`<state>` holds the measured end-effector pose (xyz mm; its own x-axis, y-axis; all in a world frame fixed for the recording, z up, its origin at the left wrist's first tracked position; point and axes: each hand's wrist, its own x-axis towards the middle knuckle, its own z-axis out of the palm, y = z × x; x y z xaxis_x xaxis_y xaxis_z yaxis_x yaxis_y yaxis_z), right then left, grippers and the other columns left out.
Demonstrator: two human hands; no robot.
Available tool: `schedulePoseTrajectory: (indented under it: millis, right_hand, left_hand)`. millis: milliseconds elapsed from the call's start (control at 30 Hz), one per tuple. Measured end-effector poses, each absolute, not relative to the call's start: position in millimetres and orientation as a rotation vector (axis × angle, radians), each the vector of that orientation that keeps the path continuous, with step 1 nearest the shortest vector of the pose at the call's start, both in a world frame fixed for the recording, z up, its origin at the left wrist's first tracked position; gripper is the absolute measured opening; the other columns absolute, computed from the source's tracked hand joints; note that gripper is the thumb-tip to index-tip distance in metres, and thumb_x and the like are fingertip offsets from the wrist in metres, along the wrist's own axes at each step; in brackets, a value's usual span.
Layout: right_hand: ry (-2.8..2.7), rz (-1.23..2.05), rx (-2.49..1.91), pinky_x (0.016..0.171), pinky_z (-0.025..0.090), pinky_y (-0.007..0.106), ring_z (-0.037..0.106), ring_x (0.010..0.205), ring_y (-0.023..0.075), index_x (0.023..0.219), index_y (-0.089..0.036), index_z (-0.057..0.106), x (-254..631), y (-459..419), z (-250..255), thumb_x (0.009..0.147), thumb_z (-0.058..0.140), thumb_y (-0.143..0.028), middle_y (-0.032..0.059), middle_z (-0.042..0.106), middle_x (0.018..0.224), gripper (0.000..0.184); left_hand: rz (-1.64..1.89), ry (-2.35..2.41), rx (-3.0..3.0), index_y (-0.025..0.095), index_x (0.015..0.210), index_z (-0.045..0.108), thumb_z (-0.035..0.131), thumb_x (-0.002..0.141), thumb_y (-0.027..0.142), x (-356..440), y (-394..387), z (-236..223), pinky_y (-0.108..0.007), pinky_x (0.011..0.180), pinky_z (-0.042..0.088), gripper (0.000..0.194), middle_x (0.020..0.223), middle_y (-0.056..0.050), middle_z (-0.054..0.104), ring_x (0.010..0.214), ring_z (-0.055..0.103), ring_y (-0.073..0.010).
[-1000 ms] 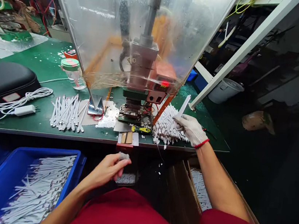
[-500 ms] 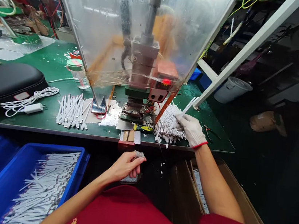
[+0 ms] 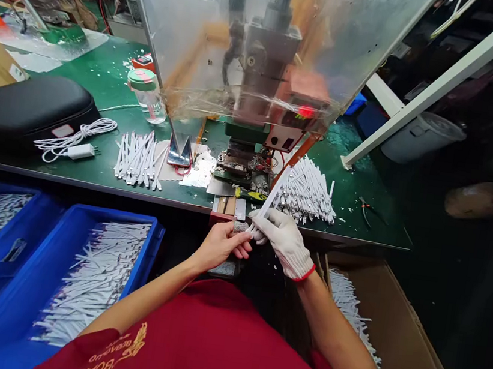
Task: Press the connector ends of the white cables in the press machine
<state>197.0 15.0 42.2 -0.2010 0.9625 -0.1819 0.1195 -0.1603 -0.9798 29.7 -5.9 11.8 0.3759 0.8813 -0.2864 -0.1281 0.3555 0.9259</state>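
Observation:
My right hand (image 3: pixel 284 241), in a white knit glove with a red cuff, grips a few short white flat cables (image 3: pixel 273 194) that point up and away. My left hand (image 3: pixel 223 245) is bare, with grey wrapping on one finger. Its thumb and fingertips pinch at the lower ends of those cables, right beside the gloved fingers. Just beyond both hands stands a small press (image 3: pixel 237 165) behind a clear plastic shield (image 3: pixel 193 38). A heap of similar cables (image 3: pixel 307 189) lies to the right of the press, and a neater pile (image 3: pixel 138 158) lies to its left.
Blue bins (image 3: pixel 70 228) of cables stand low on the left, a cardboard box (image 3: pixel 411 345) of them on the right. Pliers (image 3: pixel 366 212), a yellow-black screwdriver (image 3: pixel 249 195), a phone (image 3: pixel 180 151), a jar (image 3: pixel 149 99) and a charger (image 3: pixel 80 152) lie on the green bench (image 3: pixel 172 197).
My right hand has come from the right-hand heap back to the middle, bringing cables along. It now meets my left hand, whose fingers have closed at the cable ends. The view has shifted.

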Motion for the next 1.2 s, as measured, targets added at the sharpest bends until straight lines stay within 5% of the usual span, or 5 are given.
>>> schedulePoseTrajectory:
  millis: [400, 733, 1200]
  right_hand:
    - [-1.380, 1.606, -1.226, 0.052, 0.045, 0.021, 0.056, 0.056, 0.0108, 0.079, -0.015, 0.065, 173.7, 33.0, 35.7, 0.083, 0.063, -0.052, 0.0012, 0.062, 0.066, 0.037]
    - [-1.182, 1.898, -1.130, 0.038, 0.023, 0.018, 0.039, 0.043, 0.0055, 0.074, -0.011, 0.067, 138.2, 91.5, 4.0, 0.071, 0.073, -0.048, -0.0010, 0.054, 0.055, 0.037]
    - [-1.006, 1.924, -1.142, 0.039, 0.027, 0.018, 0.040, 0.044, 0.0056, 0.074, -0.012, 0.071, 131.9, 97.3, -7.9, 0.069, 0.073, -0.036, 0.0013, 0.059, 0.059, 0.025]
  left_hand:
    - [0.737, 0.932, 0.904, 0.008, 0.086, 0.064, 0.071, 0.073, 0.058, 7.3, -12.0, 3.5, -0.025, 0.056, 0.056, 0.053, 0.071, -0.010, 0.072, 0.060, 0.071, -0.0187]
    - [0.844, 0.964, 0.795, 0.006, 0.090, 0.065, 0.073, 0.075, 0.050, -13.1, -0.9, 3.3, -0.022, 0.054, 0.055, 0.047, 0.071, -0.010, 0.071, 0.060, 0.071, -0.0185]
    - [0.705, 0.976, 0.772, 0.007, 0.081, 0.067, 0.067, 0.075, 0.060, -15.5, 3.6, 3.7, -0.022, 0.048, 0.052, 0.054, 0.061, -0.010, 0.070, 0.053, 0.069, -0.0196]
